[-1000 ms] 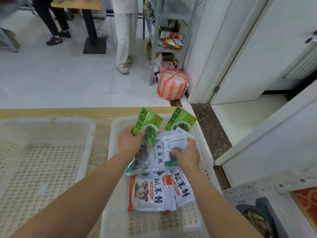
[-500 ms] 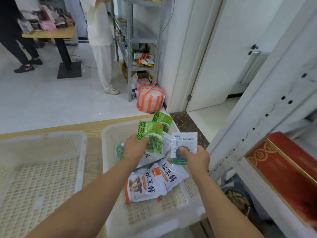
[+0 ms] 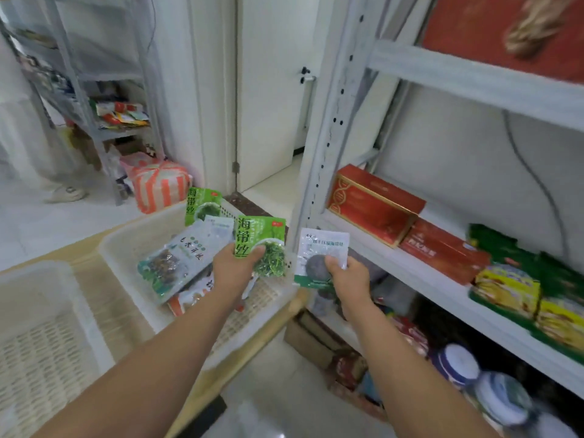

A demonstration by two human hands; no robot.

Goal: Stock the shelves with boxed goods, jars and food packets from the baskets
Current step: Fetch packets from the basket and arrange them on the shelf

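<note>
My left hand [image 3: 235, 269] grips a green seaweed packet [image 3: 261, 245] above the right end of the white basket [image 3: 126, 245]. My right hand [image 3: 347, 275] pinches a white packet with a dark disc [image 3: 322, 256], held beside the post of the grey shelf unit [image 3: 319, 143] and past the basket's edge. In the basket lie another green packet [image 3: 202, 205], a white-and-green fungus packet [image 3: 177, 259] and an orange-trimmed mushroom packet [image 3: 189, 300], partly hidden by my left arm.
An empty white basket [image 3: 41, 327] sits to the left on the wooden table [image 3: 196, 396]. The middle shelf [image 3: 420, 273] bears red boxes [image 3: 373, 203] and yellow-green packets [image 3: 505, 289]. Jars [image 3: 502, 396] stand below. An orange striped bag [image 3: 161, 184] lies by the door.
Both hands lifted their packets out of the basket and carried them right toward the shelf unit. My view swung right, bringing the shelves into sight.
</note>
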